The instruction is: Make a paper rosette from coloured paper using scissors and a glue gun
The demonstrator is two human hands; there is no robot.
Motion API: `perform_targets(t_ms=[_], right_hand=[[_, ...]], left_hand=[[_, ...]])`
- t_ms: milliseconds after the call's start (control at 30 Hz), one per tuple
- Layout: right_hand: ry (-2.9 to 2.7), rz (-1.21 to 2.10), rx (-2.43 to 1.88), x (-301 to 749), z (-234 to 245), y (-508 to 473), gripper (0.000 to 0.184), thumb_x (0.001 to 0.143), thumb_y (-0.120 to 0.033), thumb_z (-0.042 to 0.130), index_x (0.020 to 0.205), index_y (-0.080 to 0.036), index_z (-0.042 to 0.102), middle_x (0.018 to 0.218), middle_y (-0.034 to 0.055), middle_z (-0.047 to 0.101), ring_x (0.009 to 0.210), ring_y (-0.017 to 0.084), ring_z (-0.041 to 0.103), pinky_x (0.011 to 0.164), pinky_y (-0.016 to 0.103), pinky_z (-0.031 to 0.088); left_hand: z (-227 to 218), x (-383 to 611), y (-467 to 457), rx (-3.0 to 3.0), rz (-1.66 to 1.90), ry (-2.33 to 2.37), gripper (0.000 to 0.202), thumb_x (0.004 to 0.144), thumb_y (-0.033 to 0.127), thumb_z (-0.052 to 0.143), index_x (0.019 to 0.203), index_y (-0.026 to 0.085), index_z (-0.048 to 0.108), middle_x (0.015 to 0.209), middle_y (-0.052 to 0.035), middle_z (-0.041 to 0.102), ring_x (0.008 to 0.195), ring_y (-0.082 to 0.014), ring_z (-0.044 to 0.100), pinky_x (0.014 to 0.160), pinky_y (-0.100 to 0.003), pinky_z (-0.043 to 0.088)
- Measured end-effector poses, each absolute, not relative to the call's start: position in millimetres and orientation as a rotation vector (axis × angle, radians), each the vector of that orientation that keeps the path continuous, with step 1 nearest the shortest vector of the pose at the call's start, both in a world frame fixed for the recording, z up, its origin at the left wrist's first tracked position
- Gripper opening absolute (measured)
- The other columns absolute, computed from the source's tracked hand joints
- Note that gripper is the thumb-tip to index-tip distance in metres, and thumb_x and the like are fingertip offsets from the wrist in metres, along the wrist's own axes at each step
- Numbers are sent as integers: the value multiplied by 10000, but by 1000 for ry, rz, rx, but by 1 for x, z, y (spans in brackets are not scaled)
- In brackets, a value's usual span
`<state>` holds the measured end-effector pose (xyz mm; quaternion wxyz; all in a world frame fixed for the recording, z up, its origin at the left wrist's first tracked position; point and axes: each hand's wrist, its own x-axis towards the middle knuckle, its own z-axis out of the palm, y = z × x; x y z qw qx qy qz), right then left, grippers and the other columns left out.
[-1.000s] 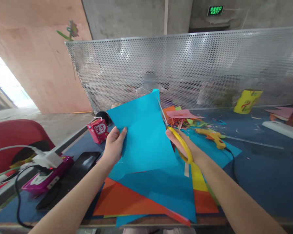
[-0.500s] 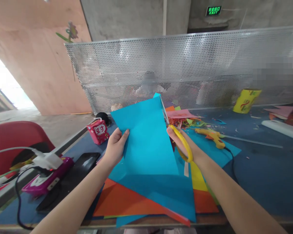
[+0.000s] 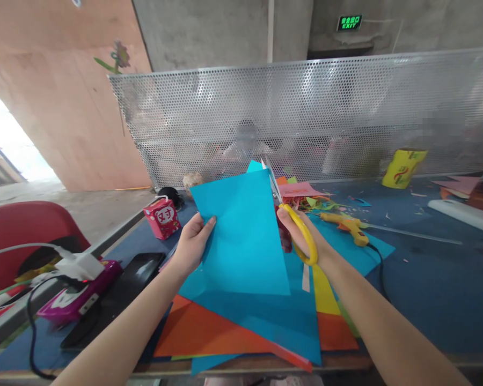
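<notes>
My left hand [image 3: 194, 244] pinches the left edge of a blue sheet of paper [image 3: 241, 236], thumb in front and fingers behind. The sheet is held up, tilted, over the table. In my right hand [image 3: 301, 236] is a pair of yellow-handled scissors [image 3: 301, 230], its blades pointing up and away at the sheet's upper right edge. The blades look slightly apart. A bit of blue paper shows behind the sheet's top corner. Below lie more blue paper [image 3: 265, 316] and orange sheets [image 3: 209, 332]. Part of my right fingers is hidden behind the handles.
A yellow glue gun [image 3: 352, 228] with a cord lies right, near paper scraps [image 3: 309, 202]. Left are a red drink box [image 3: 161, 217], a black phone [image 3: 116, 295] and a purple power strip [image 3: 78, 295]. A perforated metal screen [image 3: 209, 112] stands behind; a yellow container [image 3: 403, 169] is far right.
The scissor blades have parted and show more of their length at the sheet's right edge. The sheet has shifted slightly, its lower right corner a little left. Both hands keep their holds.
</notes>
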<state>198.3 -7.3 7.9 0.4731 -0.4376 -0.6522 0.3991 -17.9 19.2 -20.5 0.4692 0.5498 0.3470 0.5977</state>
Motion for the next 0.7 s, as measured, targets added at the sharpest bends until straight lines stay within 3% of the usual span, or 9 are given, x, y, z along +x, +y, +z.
perform_targets(t_ms=[133,267,400,567,700], right_hand=[[-1457,1097,-1034,200,2,-3,482,708,-683,441,586,-228,343,405,-79,325,288,73,332,270,206,280],[-1333,1151,-945,204,1,0,457,684,-659,510,658,-205,460,419,-82,377,278,67,342,248,192,306],[-1330,1099,-863,206,5,-1,452,711,-646,489,660,-198,471,427,-81,393,271,66,359,248,189,316],[-1437,727,-1371,217,6,10,462,754,-658,381,678,-209,458,466,-49,449,326,102,443,314,219,365],[-1686,272,-1773,231,-5,28,396,791,-563,408,694,-190,496,619,54,593,559,191,596,471,259,404]], left_hand=[[-17,-19,20,1322,1481,888,398,670,435,664,992,210,602,1005,-71,668,881,-246,624,755,-388,514],[-4,-30,19,1323,1547,998,391,674,413,664,990,193,599,937,-46,682,833,-220,630,731,-350,520],[12,-51,16,1260,1637,1188,335,690,391,642,961,196,613,850,-29,688,753,-207,636,648,-321,532],[17,-66,9,1240,1496,1426,256,714,349,600,920,198,613,828,-35,687,692,-203,635,600,-322,531],[8,-60,9,1309,1419,1486,291,676,389,609,879,180,604,772,-34,681,664,-211,627,608,-333,525]])
